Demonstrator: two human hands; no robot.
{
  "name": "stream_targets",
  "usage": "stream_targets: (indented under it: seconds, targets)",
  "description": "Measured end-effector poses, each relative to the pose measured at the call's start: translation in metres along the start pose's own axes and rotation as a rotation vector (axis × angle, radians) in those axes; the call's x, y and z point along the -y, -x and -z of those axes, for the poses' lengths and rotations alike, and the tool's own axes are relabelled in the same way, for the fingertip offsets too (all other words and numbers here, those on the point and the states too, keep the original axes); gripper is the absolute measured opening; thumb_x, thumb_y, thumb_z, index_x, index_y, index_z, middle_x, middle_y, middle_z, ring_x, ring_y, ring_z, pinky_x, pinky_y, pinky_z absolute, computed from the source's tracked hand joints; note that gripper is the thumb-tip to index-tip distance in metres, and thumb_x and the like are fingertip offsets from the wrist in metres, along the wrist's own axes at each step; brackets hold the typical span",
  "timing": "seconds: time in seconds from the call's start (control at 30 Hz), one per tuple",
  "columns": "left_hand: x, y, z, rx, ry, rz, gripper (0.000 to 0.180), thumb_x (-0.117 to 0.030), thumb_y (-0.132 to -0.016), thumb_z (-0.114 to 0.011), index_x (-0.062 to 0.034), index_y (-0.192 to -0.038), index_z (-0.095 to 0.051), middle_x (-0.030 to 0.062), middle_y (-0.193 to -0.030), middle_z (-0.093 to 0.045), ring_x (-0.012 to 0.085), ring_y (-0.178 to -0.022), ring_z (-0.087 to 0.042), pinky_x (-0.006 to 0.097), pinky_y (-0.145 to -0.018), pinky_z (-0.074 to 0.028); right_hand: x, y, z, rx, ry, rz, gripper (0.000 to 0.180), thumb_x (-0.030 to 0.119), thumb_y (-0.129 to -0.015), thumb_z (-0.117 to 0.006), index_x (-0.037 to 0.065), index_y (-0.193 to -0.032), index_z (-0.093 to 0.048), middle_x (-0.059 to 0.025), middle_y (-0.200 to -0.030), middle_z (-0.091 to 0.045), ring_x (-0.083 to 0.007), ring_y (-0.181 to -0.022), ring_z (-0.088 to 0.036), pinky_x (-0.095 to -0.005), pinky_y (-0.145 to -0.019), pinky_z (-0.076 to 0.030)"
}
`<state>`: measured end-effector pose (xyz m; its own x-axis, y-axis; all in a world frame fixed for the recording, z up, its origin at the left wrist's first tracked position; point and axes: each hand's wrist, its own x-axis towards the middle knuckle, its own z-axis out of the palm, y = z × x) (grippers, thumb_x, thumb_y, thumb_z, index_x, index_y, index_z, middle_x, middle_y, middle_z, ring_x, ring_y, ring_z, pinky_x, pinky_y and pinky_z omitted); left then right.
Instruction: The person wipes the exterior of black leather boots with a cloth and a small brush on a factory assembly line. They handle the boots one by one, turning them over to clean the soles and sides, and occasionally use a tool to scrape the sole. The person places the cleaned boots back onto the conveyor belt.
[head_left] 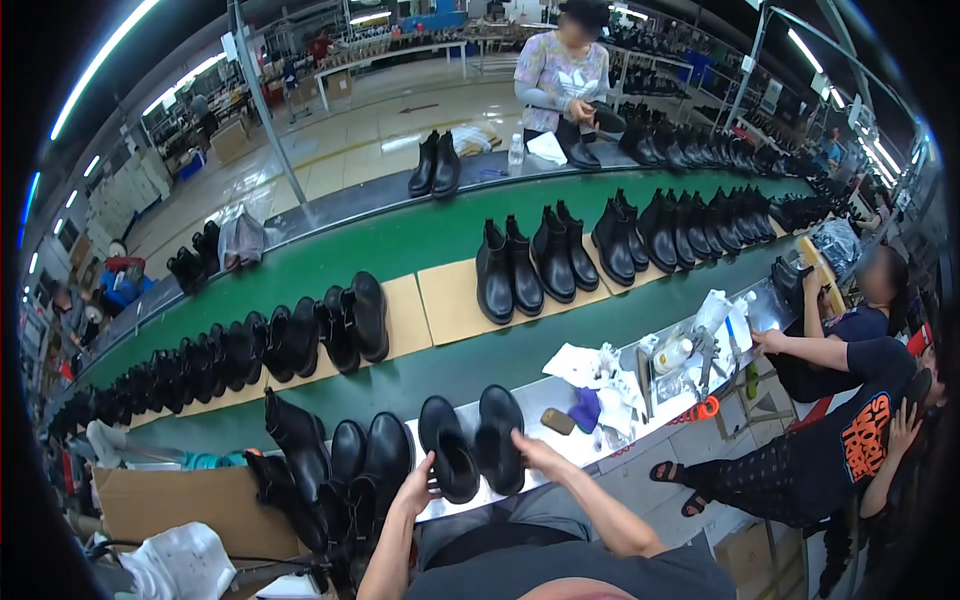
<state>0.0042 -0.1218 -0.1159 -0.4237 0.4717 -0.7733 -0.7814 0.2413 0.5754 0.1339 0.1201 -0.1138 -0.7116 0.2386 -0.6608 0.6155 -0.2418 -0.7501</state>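
Observation:
Two black ankle boots stand side by side at the near metal bench edge, toes pointing away from me. My left hand (418,486) grips the left black boot (440,422) along its outer side, near the opening. On the other side, my right hand (537,456) holds the right black boot (498,408) by its outer side, with part of the fingers hidden. Just left of my left hand, several more black boots (388,445) are crowded together, some upright and some leaning. A brown block (557,421) and a purple cloth (585,409) lie right of the held pair.
Beyond the bench runs a green conveyor belt (400,258) with rows of black boots on tan cardboard (450,302). White crumpled cloths (580,365) and a bottle (672,354) lie to the right. A cardboard box (190,510) stands left. Co-workers stand across the belt and at right.

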Motion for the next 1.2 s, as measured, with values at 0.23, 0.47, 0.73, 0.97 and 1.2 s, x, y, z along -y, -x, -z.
stream_targets:
  seconds: [0.23, 0.47, 0.73, 0.97, 1.2]
  targets:
    - [-0.059, -0.065, -0.022, -0.087, -0.883, -0.346, 0.122, -0.055, -0.067, -0.073, 0.0153, -0.14, -0.006, 0.0329, -0.114, -0.057, 0.0358, -0.106, -0.06, 0.037, -0.084, -0.05, 0.006, -0.077, 0.005, -0.079, 0.416, 0.545, 0.083, 0.059, -0.079, -0.062, -0.006, -0.127, -0.046, -0.0212, -0.114, -0.061, -0.028, -0.105, -0.058, -0.0349, -0.091, -0.046]
    - [-0.066, -0.066, -0.05, -0.402, -1.265, -0.23, 0.113, -0.043, -0.059, -0.082, 0.0004, -0.142, -0.018, 0.0335, -0.139, -0.031, 0.045, -0.121, -0.046, 0.043, -0.101, -0.041, 0.046, -0.081, -0.021, -0.218, 1.011, 0.128, 0.124, 0.057, -0.052, -0.082, -0.008, -0.139, -0.024, -0.0343, -0.127, -0.047, -0.0417, -0.115, -0.052, -0.0435, -0.095, -0.044]
    - [-0.079, 0.004, -0.039, 0.041, -0.425, -0.332, 0.076, -0.023, -0.074, -0.081, 0.0091, -0.13, -0.042, 0.0132, -0.11, -0.063, 0.0158, -0.089, -0.064, 0.027, -0.082, -0.051, 0.064, -0.009, 0.015, 0.032, 0.096, 0.147, 0.058, 0.016, -0.067, -0.082, 0.0, -0.119, -0.06, -0.007, -0.093, -0.068, -0.0124, -0.081, -0.064, -0.0246, -0.072, -0.05]
    - [-0.046, 0.037, -0.026, 0.051, -0.319, -0.287, 0.081, -0.046, -0.084, -0.066, 0.0074, -0.136, -0.035, 0.0212, -0.124, -0.053, 0.0239, -0.111, -0.055, 0.03, -0.094, -0.045, 0.085, 0.054, 0.006, 0.181, 0.103, 0.171, 0.074, 0.036, -0.082, -0.072, -0.008, -0.133, -0.041, -0.0148, -0.116, -0.059, -0.0173, -0.103, -0.058, -0.027, -0.09, -0.045]
    - [-0.057, 0.049, -0.045, 0.218, -0.096, -0.259, 0.049, -0.029, -0.095, -0.056, 0.0035, -0.13, -0.046, 0.0065, -0.114, -0.061, 0.0102, -0.098, -0.061, 0.022, -0.084, -0.05, 0.102, 0.057, 0.01, 0.189, 0.078, -0.006, 0.059, 0.042, -0.085, -0.068, -0.01, -0.111, -0.058, -0.0133, -0.094, -0.066, -0.0156, -0.081, -0.064, -0.0265, -0.071, -0.052]
